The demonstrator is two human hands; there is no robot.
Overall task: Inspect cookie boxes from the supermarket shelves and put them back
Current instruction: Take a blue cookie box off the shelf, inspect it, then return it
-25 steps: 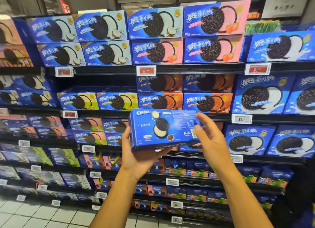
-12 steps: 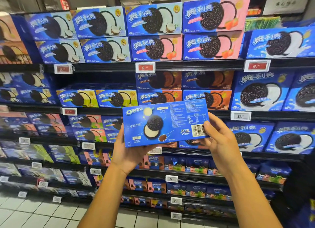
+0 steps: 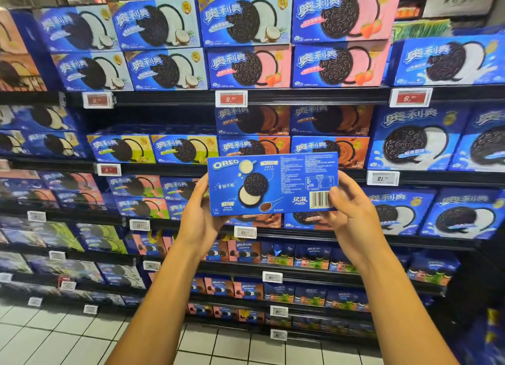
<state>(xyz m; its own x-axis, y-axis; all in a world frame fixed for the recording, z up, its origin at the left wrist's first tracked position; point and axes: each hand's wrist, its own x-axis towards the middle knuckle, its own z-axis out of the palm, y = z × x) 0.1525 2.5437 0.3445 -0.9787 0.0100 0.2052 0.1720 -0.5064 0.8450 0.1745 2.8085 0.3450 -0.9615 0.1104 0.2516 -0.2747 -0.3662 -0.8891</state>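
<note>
A flat blue Oreo cookie box [image 3: 273, 184] is held up in front of the shelves, its back face with small print and a barcode turned toward me. My left hand [image 3: 198, 217] grips its left end from below and behind. My right hand [image 3: 352, 214] grips the right end, thumb on the face beside the barcode. The box stands level, at the height of the third shelf, apart from the boxes behind it.
Black supermarket shelves [image 3: 300, 95] run across the whole view, packed with blue cookie boxes [image 3: 246, 23] in several flavours and white price tags [image 3: 231, 99]. A gap [image 3: 164, 116] opens on the second shelf above the yellow-green boxes. White floor tiles [image 3: 54, 337] lie below.
The box has tipped upright so its printed back faces me squarely, and it rose slightly. My right hand slid from the box's top right corner down onto its right end.
</note>
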